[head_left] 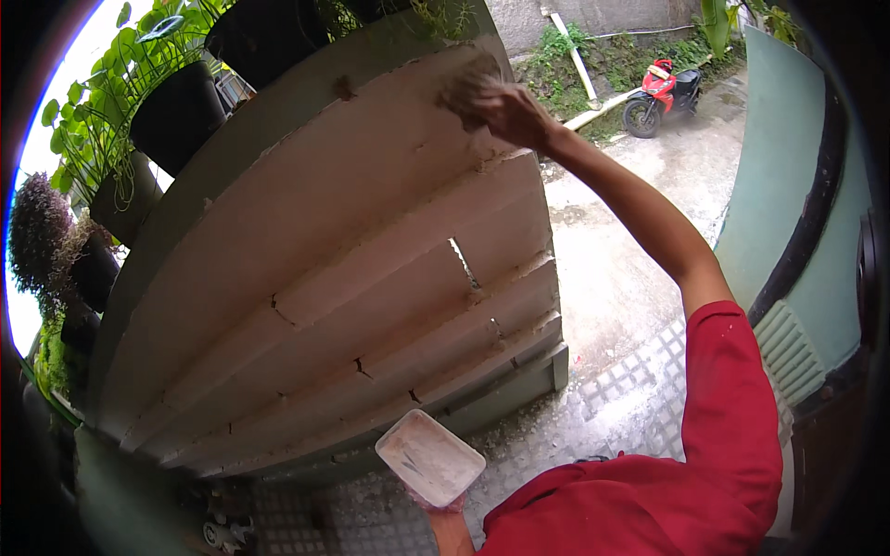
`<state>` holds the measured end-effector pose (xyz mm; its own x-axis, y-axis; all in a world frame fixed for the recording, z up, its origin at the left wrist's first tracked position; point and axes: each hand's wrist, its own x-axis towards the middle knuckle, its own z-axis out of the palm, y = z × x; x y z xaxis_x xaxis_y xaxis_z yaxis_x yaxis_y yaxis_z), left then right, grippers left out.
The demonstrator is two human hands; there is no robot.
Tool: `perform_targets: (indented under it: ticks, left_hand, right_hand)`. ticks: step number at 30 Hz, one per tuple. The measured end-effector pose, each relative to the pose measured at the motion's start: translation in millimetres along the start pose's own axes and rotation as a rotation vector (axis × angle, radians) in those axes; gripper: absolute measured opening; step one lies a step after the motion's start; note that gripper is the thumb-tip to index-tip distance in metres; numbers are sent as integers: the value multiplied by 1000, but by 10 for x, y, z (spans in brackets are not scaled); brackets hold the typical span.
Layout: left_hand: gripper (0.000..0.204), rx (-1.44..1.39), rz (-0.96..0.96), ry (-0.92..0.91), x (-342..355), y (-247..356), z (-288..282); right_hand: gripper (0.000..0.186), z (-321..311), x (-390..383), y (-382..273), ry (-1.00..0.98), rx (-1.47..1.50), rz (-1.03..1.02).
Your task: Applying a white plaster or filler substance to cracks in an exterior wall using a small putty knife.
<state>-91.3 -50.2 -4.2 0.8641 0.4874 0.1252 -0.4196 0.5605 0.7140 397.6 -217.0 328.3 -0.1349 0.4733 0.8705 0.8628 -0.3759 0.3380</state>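
Note:
My left hand [438,500] holds a shallow rectangular white tub [430,458] from beneath, low in front of my body. Pale, pinkish residue with darker streaks coats its inside. Stretched far up and out, my right hand [514,113] is closed on a grey-brown, rag-like clump [466,91]. Motion blurs the clump, so its exact kind cannot be made out. It lies against the upper right end of a pale wall [306,176], just under the grey-green top edge. Ledges cross the wall lower down, with narrow slots and cracks between them.
Black plant pots [176,116] with leafy plants stand along the wall's top at the left. A red motorbike [660,95] is parked beyond the wall on the concrete. Checkered tiles [621,398] cover the floor, and a light green panel [783,139] rises at the right.

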Motion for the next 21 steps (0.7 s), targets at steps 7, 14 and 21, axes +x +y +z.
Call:
perform_targets:
  ticks: [7, 14, 21]
  left_hand:
    - [60, -475, -38, 214, 3, -56, 137]
    - [59, -146, 72, -93, 238, -303, 15]
    - [62, -410, 244, -585, 431, -449, -186]
  right_hand:
    - [50, -37, -113, -268, -249, 148, 42]
    - [52, 292, 27, -106, -103, -34, 35]
    - [45, -155, -127, -329, -170, 121, 94]
